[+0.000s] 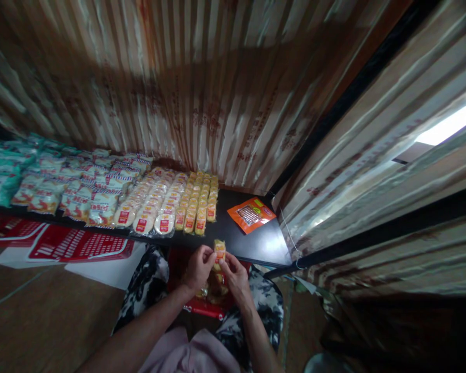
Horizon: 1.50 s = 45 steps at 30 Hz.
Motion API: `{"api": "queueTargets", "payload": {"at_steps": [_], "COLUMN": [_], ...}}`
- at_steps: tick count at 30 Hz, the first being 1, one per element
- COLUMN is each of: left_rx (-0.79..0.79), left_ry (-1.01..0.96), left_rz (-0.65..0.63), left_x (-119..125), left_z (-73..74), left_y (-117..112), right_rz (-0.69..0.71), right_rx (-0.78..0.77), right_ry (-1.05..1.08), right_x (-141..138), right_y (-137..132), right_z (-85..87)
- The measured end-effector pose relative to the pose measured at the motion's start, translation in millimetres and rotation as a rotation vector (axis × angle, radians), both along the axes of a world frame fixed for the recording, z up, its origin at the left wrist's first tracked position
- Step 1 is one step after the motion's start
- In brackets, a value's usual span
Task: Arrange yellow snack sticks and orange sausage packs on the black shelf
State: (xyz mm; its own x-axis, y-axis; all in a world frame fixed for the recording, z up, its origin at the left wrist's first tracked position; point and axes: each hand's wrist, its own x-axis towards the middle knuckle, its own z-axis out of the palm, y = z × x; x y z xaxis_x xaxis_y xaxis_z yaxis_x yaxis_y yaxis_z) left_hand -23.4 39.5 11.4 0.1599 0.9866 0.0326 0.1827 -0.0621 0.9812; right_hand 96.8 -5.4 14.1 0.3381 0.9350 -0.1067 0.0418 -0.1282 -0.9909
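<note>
Between my two hands is a small yellow snack packet in clear wrap with a red and orange label. My left hand pinches its left side, and my right hand grips it from the lower right. Below them, a red basket between my knees holds more of the wrapped yellow snacks. Just beyond my hands, rows of matching yellow packets lie on the black shelf. Left of those are rows of pale round packaged crackers.
An orange pouch lies at the shelf's right end. Farther left are white snack bags and teal bags. Red baskets sit under the shelf. Corrugated sheeting rises behind, and a dark metal bar crosses on the right.
</note>
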Motion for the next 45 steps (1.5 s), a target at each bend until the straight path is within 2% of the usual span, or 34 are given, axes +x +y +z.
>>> {"api": "queueTargets", "payload": {"at_steps": [6, 12, 22, 30, 38, 45], "left_rx": [0.084, 0.14, 0.21, 0.278, 0.397, 0.533], "left_ry": [0.078, 0.077, 0.092, 0.113, 0.328, 0.564], "left_rz": [0.027, 0.043, 0.045, 0.032, 0.016, -0.039], "left_x": [-0.1, 1.2, 4.8, 6.2, 7.8, 8.5], "left_z": [1.4, 5.3, -7.0, -9.4, -11.3, -5.7], "left_y": [13.8, 21.5, 24.8, 29.8, 38.6, 39.7], "right_rz": [0.003, -0.019, -0.029, -0.103, -0.123, -0.108], "right_rx": [0.027, 0.047, 0.042, 0.082, 0.093, 0.1], "right_ry": [-0.07, -0.206, -0.396, -0.575, -0.614, -0.586], "right_x": [0.0, 4.4, 1.3, 2.9, 0.0, -0.4], "right_y": [22.6, 43.4, 58.0, 75.9, 92.5, 102.9], "right_z": [5.2, 0.7, 4.6, -8.8, -8.7, -8.0]}}
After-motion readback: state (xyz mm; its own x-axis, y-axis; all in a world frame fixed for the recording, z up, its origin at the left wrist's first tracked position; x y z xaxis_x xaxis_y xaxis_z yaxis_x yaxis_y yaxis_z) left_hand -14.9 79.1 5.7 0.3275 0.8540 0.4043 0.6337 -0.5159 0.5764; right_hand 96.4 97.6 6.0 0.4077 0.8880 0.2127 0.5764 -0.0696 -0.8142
